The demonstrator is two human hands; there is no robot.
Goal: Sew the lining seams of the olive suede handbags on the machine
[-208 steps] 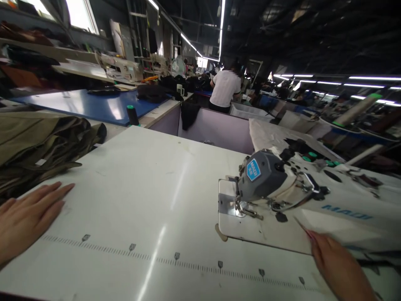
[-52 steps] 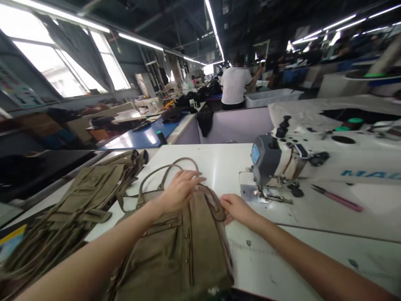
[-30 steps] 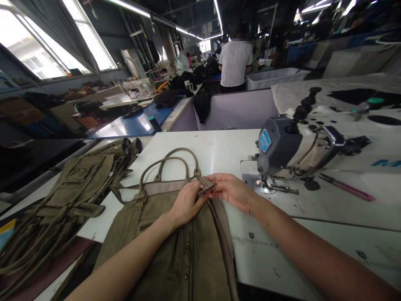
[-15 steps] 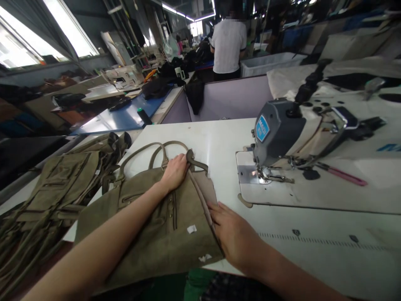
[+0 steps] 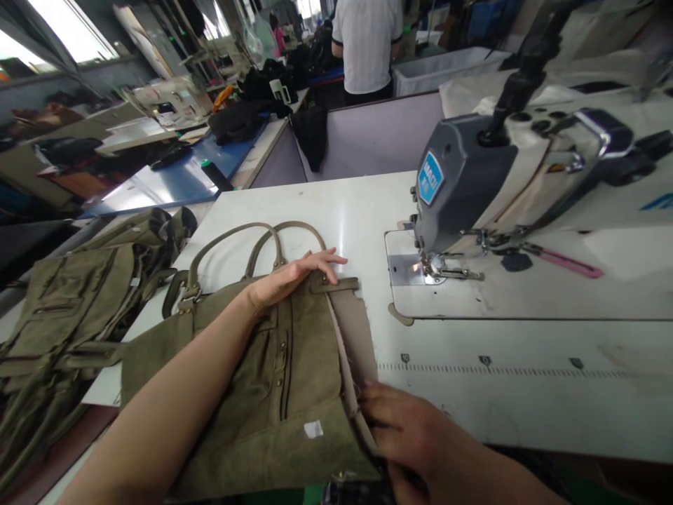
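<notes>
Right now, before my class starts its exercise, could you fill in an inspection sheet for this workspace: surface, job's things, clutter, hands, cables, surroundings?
Surface: white tabletop with a printed ruler scale.
Job's things: olive bag lying flat, with two handles and a white patch; sewing machine beside it.
Clutter: pink-handled tool on the machine bed; more olive bags piled at left.
Hands: left hand at the bag's upper edge, fingers outstretched; right hand at its side edge, grip unclear.
Cables: nothing seen.
Surroundings: person in a white top, blue table, grey bin.
</notes>
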